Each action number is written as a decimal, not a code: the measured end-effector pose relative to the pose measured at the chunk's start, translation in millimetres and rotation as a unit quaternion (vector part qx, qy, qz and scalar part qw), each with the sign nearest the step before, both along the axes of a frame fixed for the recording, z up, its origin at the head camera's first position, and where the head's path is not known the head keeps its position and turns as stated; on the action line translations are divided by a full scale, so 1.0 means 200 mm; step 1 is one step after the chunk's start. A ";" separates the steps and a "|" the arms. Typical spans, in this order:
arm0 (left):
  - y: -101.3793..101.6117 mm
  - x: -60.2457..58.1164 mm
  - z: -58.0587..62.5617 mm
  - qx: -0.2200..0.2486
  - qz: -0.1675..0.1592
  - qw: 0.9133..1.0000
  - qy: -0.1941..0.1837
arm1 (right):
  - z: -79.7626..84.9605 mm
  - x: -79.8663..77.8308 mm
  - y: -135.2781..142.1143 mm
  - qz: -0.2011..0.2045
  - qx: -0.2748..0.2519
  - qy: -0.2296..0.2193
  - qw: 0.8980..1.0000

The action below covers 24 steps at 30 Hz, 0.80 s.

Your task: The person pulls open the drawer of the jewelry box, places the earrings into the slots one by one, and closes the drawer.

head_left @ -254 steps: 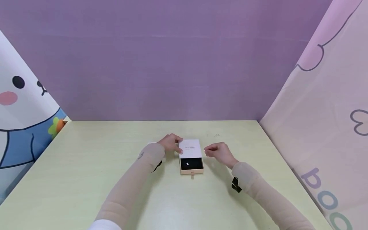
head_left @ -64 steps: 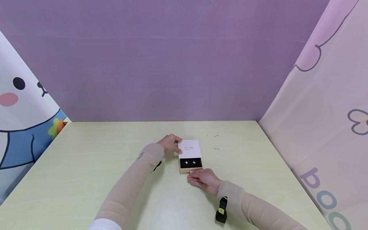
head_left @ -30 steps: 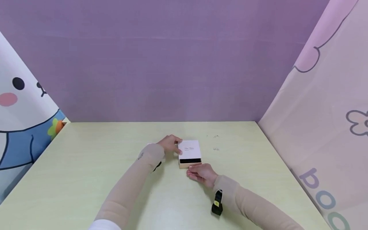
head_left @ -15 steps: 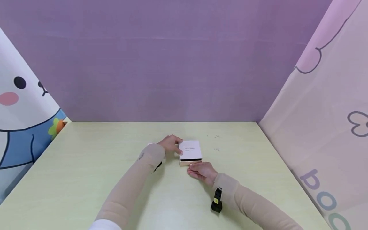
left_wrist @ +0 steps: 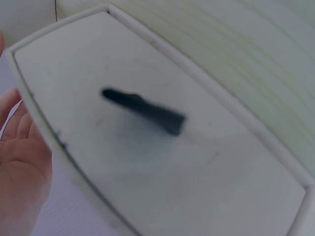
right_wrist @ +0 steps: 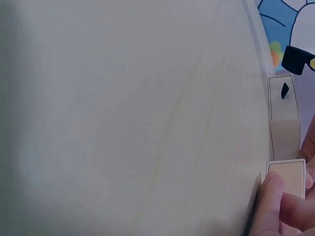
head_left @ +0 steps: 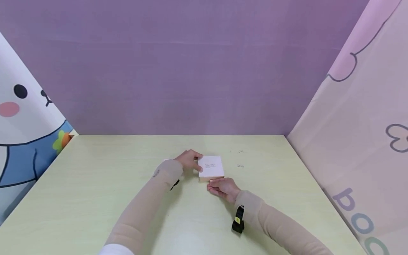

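A small white drawer-style jewelry box lies on the table, its printed top facing up and its peach drawer front flush with the sleeve. My left hand holds the box at its left side, thumb near the front corner and fingers toward the back. At the near side, my right hand presses thumb and fingers against the drawer front, which also shows in the right wrist view with the right thumb touching it. The star-shaped earrings seen earlier are hidden inside.
A second white box with a black tab stands beside my left wrist, filling much of the left wrist view. Tiny items lie right of the jewelry box, with more small pieces behind them, too small to identify. A purple backdrop rises behind the table.
Earlier the drawer stood out, first with one star earring, then two. My right hand has moved to its front and pushed it inward. My left hand has stayed put.
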<state>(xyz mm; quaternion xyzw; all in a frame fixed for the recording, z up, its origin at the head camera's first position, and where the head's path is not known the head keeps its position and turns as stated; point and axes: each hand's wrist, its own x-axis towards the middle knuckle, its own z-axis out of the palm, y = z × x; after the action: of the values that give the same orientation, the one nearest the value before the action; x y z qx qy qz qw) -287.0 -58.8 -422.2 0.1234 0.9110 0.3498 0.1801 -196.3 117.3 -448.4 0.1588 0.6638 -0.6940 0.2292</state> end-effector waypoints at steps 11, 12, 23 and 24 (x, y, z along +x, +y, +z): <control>-0.01 0.02 0.03 -0.004 -0.002 1.000 0.003 | 0.00 -0.02 -0.02 -0.016 0.004 0.000 1.000; -0.01 0.02 0.03 -0.004 -0.001 1.000 0.002 | 0.00 -0.02 -0.02 -0.016 0.002 0.000 1.000; -0.01 0.00 0.03 -0.041 -0.025 0.999 0.004 | 0.00 -0.01 -0.01 -0.007 -0.010 0.007 1.000; -0.01 0.00 0.04 -0.046 -0.028 0.999 0.006 | 0.00 -0.01 -0.01 -0.006 -0.012 0.009 1.000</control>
<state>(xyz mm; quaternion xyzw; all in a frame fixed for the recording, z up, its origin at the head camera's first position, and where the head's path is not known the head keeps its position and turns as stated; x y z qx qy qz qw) -287.2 -60.1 -414.9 0.1428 0.9234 0.3016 0.1895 -198.8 114.9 -449.3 0.1531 0.6564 -0.7049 0.2210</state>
